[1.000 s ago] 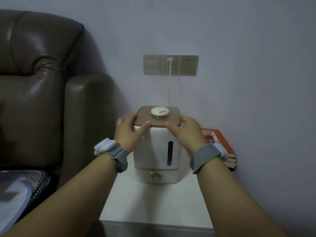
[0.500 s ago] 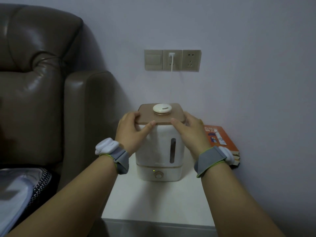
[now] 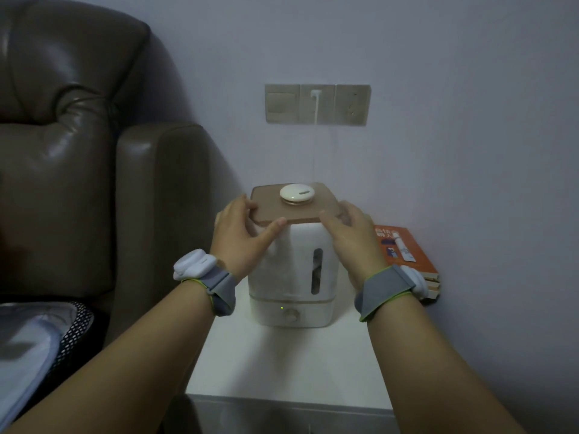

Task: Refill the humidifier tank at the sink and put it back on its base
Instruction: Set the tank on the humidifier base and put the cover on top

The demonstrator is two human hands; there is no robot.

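Observation:
A white humidifier stands on a white side table [image 3: 282, 371]. Its tank [image 3: 297, 255] has a dark level window and sits on the base [image 3: 293, 313], where a small green light glows above a knob. A brown square lid [image 3: 294, 203] with a round white cap tops the tank and appears slightly raised at the front. My left hand [image 3: 242, 236] grips the lid's left edge, thumb under the front rim. My right hand [image 3: 347, 238] grips its right edge. Both wrists wear grey bands with white units.
A brown leather armchair [image 3: 78, 183] stands close on the left with a cushion on its seat. Orange books [image 3: 407, 255] lie stacked at the table's back right by the wall. A white cord runs from the wall socket [image 3: 317, 103] down behind the humidifier.
The view has shifted upward a little. The lid now looks lifted slightly off the tank between my two hands, which keep their grip on its edges.

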